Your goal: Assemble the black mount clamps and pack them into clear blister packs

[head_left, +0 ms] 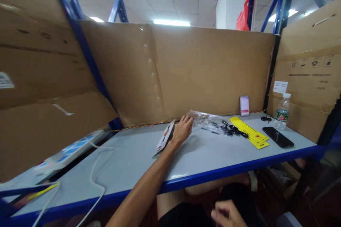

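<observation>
My left hand reaches across the table, its fingers curled at the left end of a clear plastic bag. Right beside its wrist, a white printed card with a dark edge stands tilted. Whether the fingers grip the bag, the card or both is hidden. My right hand is low over my lap, below the table edge, with fingers loosely curled and nothing visible in them. Several small black items lie in and beside the bag, too small to name. Yellow printed cards overlap to their right.
A black phone, a water bottle and keys are at the right. Another phone leans on the cardboard back wall. A white cable and power strip lie left. Blue trim marks the table's front edge.
</observation>
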Demonstrator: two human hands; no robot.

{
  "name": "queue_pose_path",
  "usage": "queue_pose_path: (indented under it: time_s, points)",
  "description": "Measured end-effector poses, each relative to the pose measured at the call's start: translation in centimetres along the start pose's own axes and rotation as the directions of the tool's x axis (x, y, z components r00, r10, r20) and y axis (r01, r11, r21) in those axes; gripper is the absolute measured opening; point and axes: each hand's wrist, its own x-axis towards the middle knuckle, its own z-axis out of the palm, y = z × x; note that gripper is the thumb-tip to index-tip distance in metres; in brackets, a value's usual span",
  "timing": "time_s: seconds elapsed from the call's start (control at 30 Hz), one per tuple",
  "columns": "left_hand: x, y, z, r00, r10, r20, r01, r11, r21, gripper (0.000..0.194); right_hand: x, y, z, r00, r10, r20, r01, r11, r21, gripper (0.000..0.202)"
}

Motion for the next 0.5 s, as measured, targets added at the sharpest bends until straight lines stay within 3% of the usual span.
queue_pose_path:
  time_s: [0.1,0.17,0.27,0.37,0.5]
  points:
    - [-0.2,1.3,0.3,0.990,0.136,-0.048,-0.141,0.982,-0.124,0.031,-0.1,-5.4,-0.9,0.993,-0.037,-0.114,0.071,0.949,0.306,0.078]
    - [-0.3,2.1,0.7,0.970,0.232,-0.070,-0.241,0.955,-0.171,0.034,0.1,-8.4,-1.6,0.993,-0.054,-0.108,0.099,0.878,0.468,0.090]
    - [-0.5,2.8,1.4,0.953,0.285,-0.102,-0.301,0.931,-0.207,0.036,0.9,-11.3,-2.1,0.993,-0.080,-0.089,0.114,0.870,0.481,0.087]
    - [-0.5,2.6,1.8,0.962,0.194,-0.191,-0.242,0.930,-0.276,0.034,2.6,-12.7,-1.6,0.984,-0.103,-0.146,0.156,0.896,0.416,0.072]
    - [-0.5,2.0,1.3,0.938,-0.004,-0.347,-0.134,0.918,-0.374,0.029,4.8,-13.5,-0.8,0.938,-0.070,-0.339,0.237,0.844,0.481,0.063]
